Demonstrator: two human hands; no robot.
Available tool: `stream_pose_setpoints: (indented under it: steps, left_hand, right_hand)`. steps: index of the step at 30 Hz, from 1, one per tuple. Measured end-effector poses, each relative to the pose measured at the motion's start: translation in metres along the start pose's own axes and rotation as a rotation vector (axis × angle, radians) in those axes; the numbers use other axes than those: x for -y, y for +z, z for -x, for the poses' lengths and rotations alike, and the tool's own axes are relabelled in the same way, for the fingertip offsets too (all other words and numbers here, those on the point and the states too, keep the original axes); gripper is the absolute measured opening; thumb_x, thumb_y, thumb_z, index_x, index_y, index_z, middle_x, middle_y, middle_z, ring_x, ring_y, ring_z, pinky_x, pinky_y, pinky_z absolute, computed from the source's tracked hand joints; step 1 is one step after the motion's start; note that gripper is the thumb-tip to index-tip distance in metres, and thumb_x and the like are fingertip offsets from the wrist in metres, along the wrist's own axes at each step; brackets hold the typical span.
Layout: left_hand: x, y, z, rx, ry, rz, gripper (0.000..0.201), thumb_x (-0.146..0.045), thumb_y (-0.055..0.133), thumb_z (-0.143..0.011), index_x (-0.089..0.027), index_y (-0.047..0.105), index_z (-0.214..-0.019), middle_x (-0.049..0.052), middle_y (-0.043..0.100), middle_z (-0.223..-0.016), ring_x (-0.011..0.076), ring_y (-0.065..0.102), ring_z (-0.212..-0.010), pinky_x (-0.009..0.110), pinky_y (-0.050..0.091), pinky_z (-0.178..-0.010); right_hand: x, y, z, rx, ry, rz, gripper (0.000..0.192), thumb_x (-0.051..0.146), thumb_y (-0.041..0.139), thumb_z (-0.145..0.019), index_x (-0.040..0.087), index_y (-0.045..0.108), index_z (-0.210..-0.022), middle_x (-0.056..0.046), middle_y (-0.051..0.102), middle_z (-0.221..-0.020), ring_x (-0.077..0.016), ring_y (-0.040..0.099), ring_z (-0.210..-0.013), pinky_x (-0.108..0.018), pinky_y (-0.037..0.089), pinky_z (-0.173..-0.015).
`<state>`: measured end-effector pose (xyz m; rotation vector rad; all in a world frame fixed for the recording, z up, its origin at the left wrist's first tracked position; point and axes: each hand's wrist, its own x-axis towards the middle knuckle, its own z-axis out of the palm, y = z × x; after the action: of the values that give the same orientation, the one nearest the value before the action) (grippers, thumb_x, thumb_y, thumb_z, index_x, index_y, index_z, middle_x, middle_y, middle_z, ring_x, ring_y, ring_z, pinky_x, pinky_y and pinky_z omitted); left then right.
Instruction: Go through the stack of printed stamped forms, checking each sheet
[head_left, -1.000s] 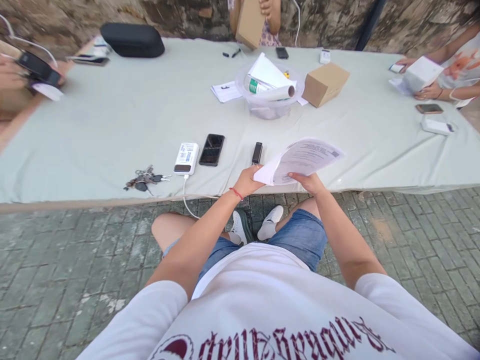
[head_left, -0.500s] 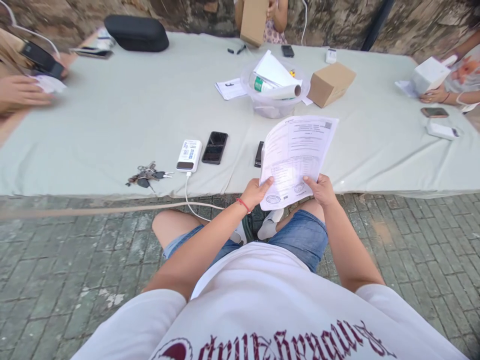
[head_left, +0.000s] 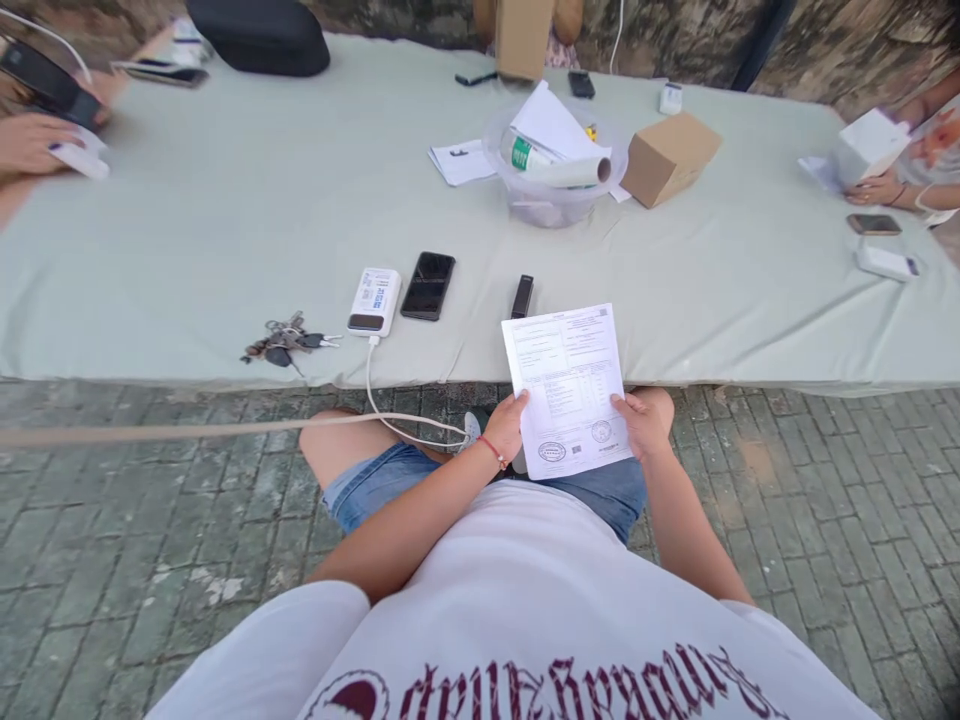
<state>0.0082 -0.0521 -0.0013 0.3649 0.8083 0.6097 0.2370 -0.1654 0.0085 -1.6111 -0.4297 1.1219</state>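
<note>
A printed paper sheet (head_left: 570,390) with round stamps near its lower edge is held over my lap, tilted up toward me. My left hand (head_left: 507,425) pinches its left edge, thumb on the printed side. On the opposite edge my right hand (head_left: 642,424) grips it the same way. Just beyond the sheet's top lies a small black object (head_left: 523,296), its kind unclear. To the left on the cloth are a black smartphone (head_left: 428,286), a white power bank (head_left: 373,302) with a cable plugged in, and a bunch of keys (head_left: 283,341).
On the cloth-covered table (head_left: 300,200), a clear plastic bowl (head_left: 551,208) holds papers and a roll. Beside it stands a cardboard box (head_left: 672,160). A black case (head_left: 259,38) lies far left. Other people's hands hold things at the left, far side and right. A pale cable (head_left: 187,432) crosses in front.
Both my hands have drawn the sheet down and closer to my body, and it now lies flatter in view. The small black object beyond it shows more fully.
</note>
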Motion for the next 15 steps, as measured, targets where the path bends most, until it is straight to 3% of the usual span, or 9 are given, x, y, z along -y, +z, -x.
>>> stream_pose_setpoints:
  steps: [8,15]
  left_hand:
    - [0.005,-0.025,-0.007,-0.071,-0.123,0.072,0.038,-0.038,0.076,-0.082,-0.014,0.075,-0.111,0.017,0.076,-0.124,0.0378,0.061,-0.135,0.056,0.043,-0.121]
    - [-0.002,-0.032,-0.013,-0.035,-0.121,0.099,0.038,-0.037,0.075,-0.082,-0.011,0.074,-0.109,0.019,0.076,-0.125,0.0375,0.060,-0.136,0.055,0.041,-0.122]
  right_hand:
    - [-0.004,0.012,-0.017,0.080,0.136,-0.025,0.044,0.058,0.090,-0.063,0.024,0.079,-0.089,-0.008,0.082,-0.088,-0.0379,0.079,-0.090,-0.054,0.067,-0.084]
    - [0.007,0.025,-0.024,0.125,0.184,-0.044,0.044,0.055,0.094,-0.056,0.023,0.075,-0.079,-0.009,0.082,-0.085,-0.0386,0.078,-0.092,-0.055,0.065,-0.086]
